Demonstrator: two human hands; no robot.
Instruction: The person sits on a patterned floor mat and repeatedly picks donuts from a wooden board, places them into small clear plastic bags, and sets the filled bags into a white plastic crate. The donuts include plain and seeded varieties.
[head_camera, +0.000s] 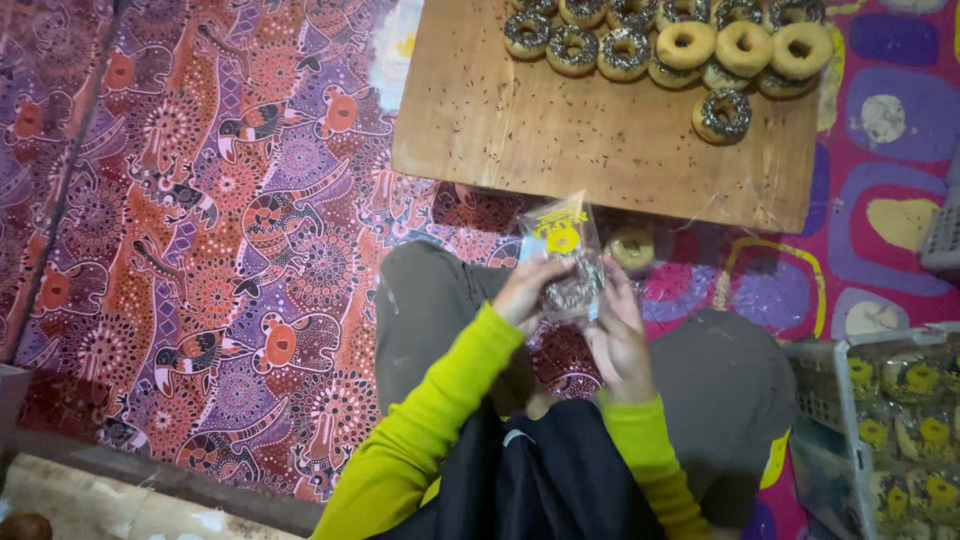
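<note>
I see my left hand (527, 290) and right hand (617, 335) both gripping a clear bag (565, 255) with a sprinkled donut inside, over my lap. Far ahead, more donuts (690, 45) sit on a wooden board (560, 130). A basket (850, 420) of bagged donuts is at right.

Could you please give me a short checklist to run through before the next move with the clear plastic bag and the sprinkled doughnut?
1. Sprinkled doughnut inside the clear plastic bag: ok.
2. Left hand and right hand both holding the bag: ok.
3. Bag mouth closed: cannot tell.
4. Plain glazed doughnut on the patterned cloth, off the wooden board: not ok.
5. White plastic crate of bagged doughnuts has room: cannot tell.
</note>
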